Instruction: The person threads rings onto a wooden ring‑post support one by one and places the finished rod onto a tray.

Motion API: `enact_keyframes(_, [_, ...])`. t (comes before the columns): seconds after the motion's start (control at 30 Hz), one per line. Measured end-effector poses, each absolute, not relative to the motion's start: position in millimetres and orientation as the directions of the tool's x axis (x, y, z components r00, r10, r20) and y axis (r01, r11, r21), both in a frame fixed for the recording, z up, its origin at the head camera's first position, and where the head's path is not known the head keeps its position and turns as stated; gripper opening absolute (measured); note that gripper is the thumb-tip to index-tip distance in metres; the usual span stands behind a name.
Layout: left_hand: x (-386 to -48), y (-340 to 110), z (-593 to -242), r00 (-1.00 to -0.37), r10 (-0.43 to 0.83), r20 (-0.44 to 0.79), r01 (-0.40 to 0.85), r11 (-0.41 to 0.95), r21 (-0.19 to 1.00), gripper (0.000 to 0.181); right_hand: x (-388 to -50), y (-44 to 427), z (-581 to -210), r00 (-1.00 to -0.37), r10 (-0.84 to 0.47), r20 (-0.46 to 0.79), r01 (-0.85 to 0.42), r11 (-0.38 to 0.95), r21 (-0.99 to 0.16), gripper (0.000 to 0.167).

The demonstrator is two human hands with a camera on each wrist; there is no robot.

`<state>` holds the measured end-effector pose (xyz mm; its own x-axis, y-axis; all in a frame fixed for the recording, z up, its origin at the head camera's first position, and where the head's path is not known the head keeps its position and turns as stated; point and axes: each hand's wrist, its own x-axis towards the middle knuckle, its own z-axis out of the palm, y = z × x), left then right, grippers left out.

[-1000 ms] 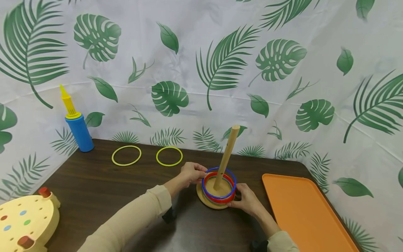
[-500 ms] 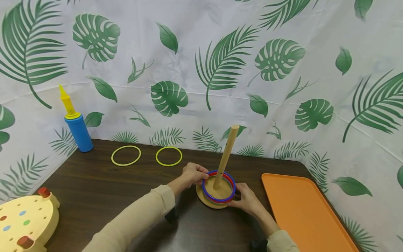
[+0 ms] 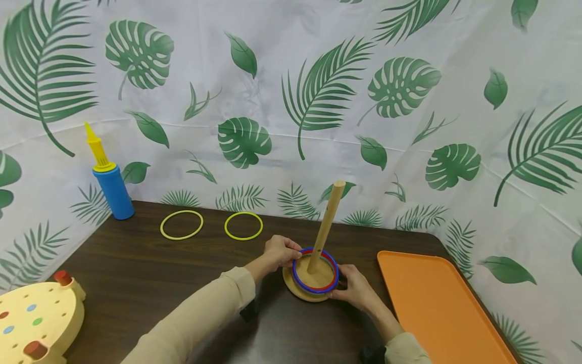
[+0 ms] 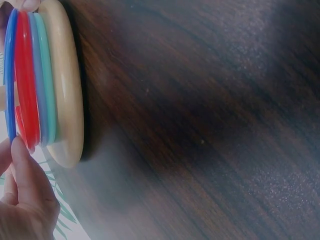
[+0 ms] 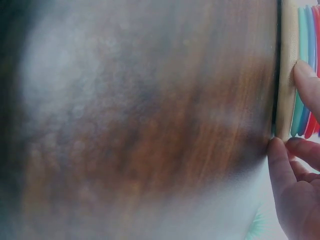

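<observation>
A wooden ring-toss stand has a round base (image 3: 297,293) and an upright peg (image 3: 328,217). Around the peg lies a stack of rings, with a blue ring (image 4: 10,75) on top. Beneath it come a red ring (image 4: 27,80), a grey-blue ring (image 4: 37,90) and a teal ring (image 4: 46,80). At the stack's left, my left hand (image 3: 278,251) pinches the blue ring's edge between thumb and finger. My right hand (image 3: 356,288) holds the base's right edge, its thumb by the teal ring and fingertips (image 5: 276,145) at the rim.
Two yellow rings (image 3: 182,237) (image 3: 243,238) lie at the table's back. A blue and yellow hand pump (image 3: 113,189) stands at the back left, a pegged wooden board (image 3: 45,303) at the front left. An orange tray (image 3: 436,303) lies right of the stand.
The blue ring has come down the peg onto the red ring, with the left hand still pinching it. My right hand has stayed at the base.
</observation>
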<state>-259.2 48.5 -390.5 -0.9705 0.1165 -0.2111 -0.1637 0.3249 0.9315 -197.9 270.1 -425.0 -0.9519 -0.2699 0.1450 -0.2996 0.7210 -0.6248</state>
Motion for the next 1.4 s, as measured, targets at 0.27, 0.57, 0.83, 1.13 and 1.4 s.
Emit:
enact_keyframes(0.27, [-258.2, 49.5, -390.8, -0.970, 0.113, -0.214, -0.164, 0.341, 0.925, 0.007, -198.0, 269.8, -425.7, -0.949, -0.276, 0.152, -0.309, 0.722, -0.619, 0.065])
enact_keyframes(0.57, [-258.2, 48.3, -394.3, -0.972, 0.103, -0.212, -0.170, 0.321, 0.932, 0.007, -197.5, 269.0, -425.5, -0.953, -0.266, 0.144, -0.296, 0.722, -0.625, 0.064])
enact_keyframes(0.83, [-257.7, 46.3, -396.2, -0.973, 0.117, -0.199, -0.157, 0.297, 0.942, 0.009, -197.6, 267.7, -424.5, -0.962, -0.238, 0.130, -0.265, 0.720, -0.642, 0.062])
enact_keyframes(1.13, [-255.1, 41.4, -394.8, -0.971, 0.143, -0.193, -0.152, 0.258, 0.954, 0.014, -197.2, 268.5, -424.1, -0.961, -0.238, 0.138, -0.271, 0.736, -0.621, 0.063])
enact_keyframes(1.4, [-259.7, 29.4, -393.4, -0.978, 0.118, -0.171, -0.139, 0.239, 0.961, 0.017, -196.9, 268.8, -423.7, -0.962, -0.234, 0.140, -0.270, 0.741, -0.614, 0.064])
